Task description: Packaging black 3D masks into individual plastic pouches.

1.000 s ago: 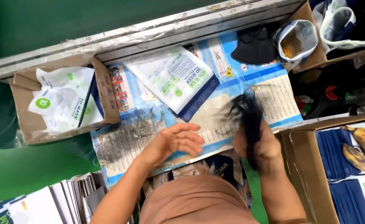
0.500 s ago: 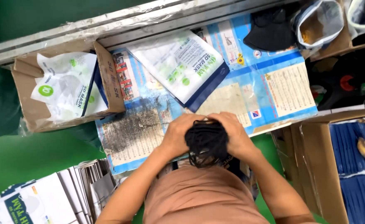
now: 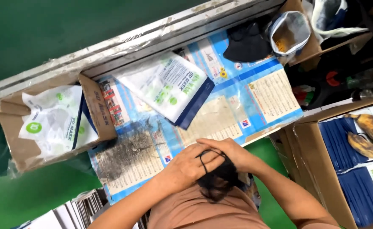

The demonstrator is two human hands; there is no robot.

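Both my hands meet low in the middle of the view, over the near edge of a blue printed sheet [image 3: 220, 114] spread on the table. My left hand [image 3: 188, 165] and my right hand [image 3: 229, 152] are closed together on a bundle of black face masks [image 3: 218, 180] with thin ear loops showing over the fingers. The bundle hangs partly below the hands, against my brown clothing. A white and navy mask pouch [image 3: 169, 87] lies flat on the sheet beyond my hands.
A cardboard box [image 3: 95, 112] at the left holds more white mask pouches [image 3: 53, 123]. A pile of black masks [image 3: 248, 42] and a plastic bag [image 3: 290, 32] sit at the far right. A large carton [image 3: 309, 157] at right holds navy packs and dark bananas [image 3: 368, 133].
A second ago my right hand alone held the black masks up at the right. Both hands have since closed on the bundle and drawn it toward my body.
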